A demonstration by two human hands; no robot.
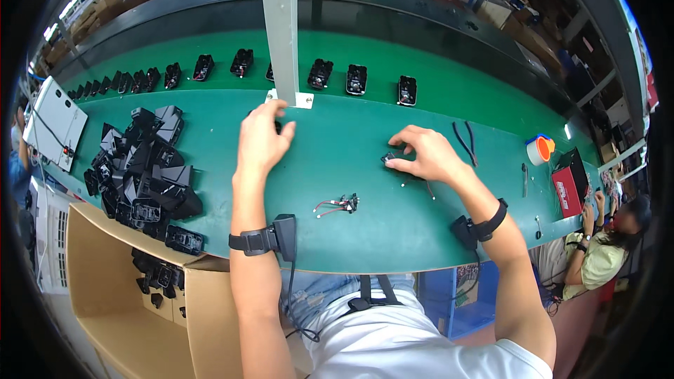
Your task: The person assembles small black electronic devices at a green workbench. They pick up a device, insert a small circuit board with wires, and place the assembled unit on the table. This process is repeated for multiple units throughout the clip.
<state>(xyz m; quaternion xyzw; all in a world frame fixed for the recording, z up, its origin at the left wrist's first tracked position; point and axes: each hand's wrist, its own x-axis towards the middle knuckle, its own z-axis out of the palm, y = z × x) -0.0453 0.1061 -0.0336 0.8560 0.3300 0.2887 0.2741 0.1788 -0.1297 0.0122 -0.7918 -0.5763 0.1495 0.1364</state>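
Observation:
My left hand [263, 137] is over the green bench near the foot of a grey post, its fingers curled. A bit of something black shows between thumb and fingers; the rest is hidden under the hand. My right hand [425, 156] pinches a small black part [387, 158] between thumb and fingers, and thin wires trail below it onto the bench. Between my forearms lies a small black assembly [346, 203] with red and white wires. Each wrist wears a black strap with a box-shaped device.
A heap of black plastic housings [144, 168] covers the bench's left. Black housings with parts inside [356, 79] line the green strip behind the post [281, 28]. Rightward are pliers [466, 144], an orange-and-white roll [539, 149] and a red box [569, 186]. A cardboard box [126, 295] stands below left; another person sits far right.

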